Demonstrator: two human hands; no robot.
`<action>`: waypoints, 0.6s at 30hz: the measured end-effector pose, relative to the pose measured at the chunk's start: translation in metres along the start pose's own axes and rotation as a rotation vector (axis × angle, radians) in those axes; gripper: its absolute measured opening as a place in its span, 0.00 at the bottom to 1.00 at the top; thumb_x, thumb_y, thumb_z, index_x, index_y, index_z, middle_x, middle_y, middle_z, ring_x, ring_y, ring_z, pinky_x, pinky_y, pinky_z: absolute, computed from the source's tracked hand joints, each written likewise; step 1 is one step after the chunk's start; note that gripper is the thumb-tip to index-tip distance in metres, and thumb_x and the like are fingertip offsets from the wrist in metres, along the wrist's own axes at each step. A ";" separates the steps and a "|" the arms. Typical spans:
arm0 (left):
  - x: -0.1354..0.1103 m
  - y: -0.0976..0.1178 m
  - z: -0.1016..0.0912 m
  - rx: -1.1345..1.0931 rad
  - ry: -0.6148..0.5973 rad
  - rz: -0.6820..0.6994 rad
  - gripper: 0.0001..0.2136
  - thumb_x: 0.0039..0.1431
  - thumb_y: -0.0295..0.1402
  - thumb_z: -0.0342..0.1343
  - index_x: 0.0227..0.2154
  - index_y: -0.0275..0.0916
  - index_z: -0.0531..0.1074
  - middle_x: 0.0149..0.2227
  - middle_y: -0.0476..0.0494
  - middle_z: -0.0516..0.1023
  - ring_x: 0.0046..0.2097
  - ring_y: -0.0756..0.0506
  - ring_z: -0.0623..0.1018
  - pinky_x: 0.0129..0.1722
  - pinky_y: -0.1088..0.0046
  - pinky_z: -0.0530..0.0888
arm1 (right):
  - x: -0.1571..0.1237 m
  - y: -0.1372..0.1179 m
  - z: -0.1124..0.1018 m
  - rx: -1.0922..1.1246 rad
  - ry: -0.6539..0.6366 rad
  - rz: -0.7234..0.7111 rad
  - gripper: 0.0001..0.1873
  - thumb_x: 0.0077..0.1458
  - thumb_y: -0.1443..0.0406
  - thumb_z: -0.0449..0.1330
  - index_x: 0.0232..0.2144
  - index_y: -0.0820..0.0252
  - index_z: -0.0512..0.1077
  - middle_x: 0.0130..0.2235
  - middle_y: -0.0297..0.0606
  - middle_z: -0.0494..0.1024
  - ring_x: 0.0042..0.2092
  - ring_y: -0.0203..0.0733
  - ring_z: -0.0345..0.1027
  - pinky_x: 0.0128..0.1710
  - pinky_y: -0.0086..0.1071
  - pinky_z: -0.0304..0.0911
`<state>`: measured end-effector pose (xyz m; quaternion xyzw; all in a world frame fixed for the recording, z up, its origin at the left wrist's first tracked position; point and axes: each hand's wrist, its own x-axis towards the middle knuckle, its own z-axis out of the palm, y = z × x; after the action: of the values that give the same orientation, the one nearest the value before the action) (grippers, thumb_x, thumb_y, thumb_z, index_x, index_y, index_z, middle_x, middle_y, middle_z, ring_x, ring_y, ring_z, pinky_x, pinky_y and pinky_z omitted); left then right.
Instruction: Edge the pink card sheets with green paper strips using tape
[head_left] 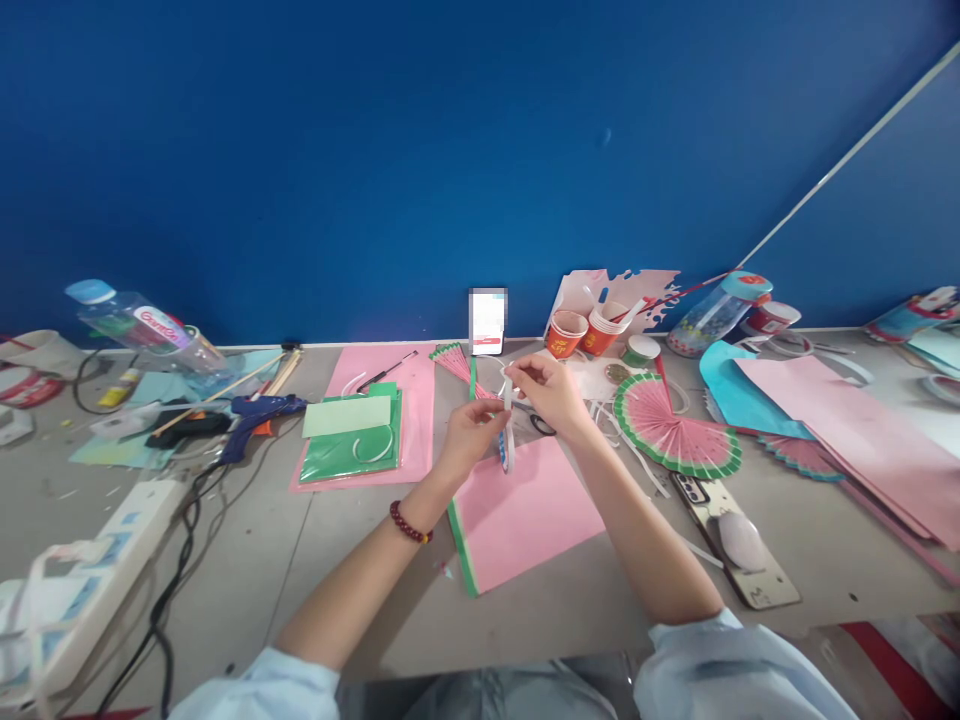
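Observation:
My left hand (477, 430) and my right hand (551, 392) meet above the table, fingers pinched on a narrow white strip of tape (508, 392). Below the fingers hangs a white loop with blue marks (507, 455), which looks like the tape's roll seen edge-on. Under my hands lies a pink paper sheet (529, 520) with a green band along its left edge. Behind my left hand, a pleated pink and green paper piece (459, 368) rests on the table.
A phone (487, 322) leans against the blue wall. Left are green paper packs (352, 450), a glue gun (259, 415), a power strip (105, 570) and a tilted bottle (154, 325). Right are red cups (568, 335), a watermelon paper fan (679, 430) and a phone under a mouse (739, 545).

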<state>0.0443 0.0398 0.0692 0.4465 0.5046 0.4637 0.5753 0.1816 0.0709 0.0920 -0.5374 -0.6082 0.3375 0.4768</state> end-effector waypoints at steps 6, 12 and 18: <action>-0.002 0.002 0.000 0.032 -0.008 0.014 0.09 0.40 0.35 0.63 0.26 0.36 0.77 0.18 0.51 0.67 0.21 0.54 0.63 0.23 0.76 0.62 | 0.000 -0.001 -0.002 0.003 -0.002 -0.002 0.12 0.49 0.56 0.58 0.28 0.59 0.71 0.29 0.35 0.74 0.25 0.35 0.65 0.28 0.30 0.62; 0.000 0.002 -0.001 0.017 -0.012 0.015 0.10 0.39 0.36 0.63 0.26 0.36 0.78 0.18 0.50 0.69 0.22 0.54 0.63 0.23 0.76 0.62 | -0.001 -0.001 -0.003 -0.007 -0.001 -0.007 0.11 0.49 0.57 0.58 0.28 0.59 0.71 0.28 0.35 0.74 0.25 0.35 0.65 0.27 0.30 0.62; 0.001 0.000 -0.003 0.020 0.000 0.015 0.09 0.39 0.35 0.63 0.26 0.36 0.78 0.19 0.50 0.69 0.22 0.54 0.62 0.22 0.77 0.61 | -0.001 -0.002 -0.003 0.001 0.004 0.003 0.11 0.49 0.57 0.58 0.28 0.59 0.71 0.28 0.35 0.74 0.26 0.35 0.65 0.27 0.30 0.62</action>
<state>0.0416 0.0410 0.0687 0.4559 0.5058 0.4628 0.5675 0.1838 0.0693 0.0948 -0.5389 -0.6061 0.3375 0.4778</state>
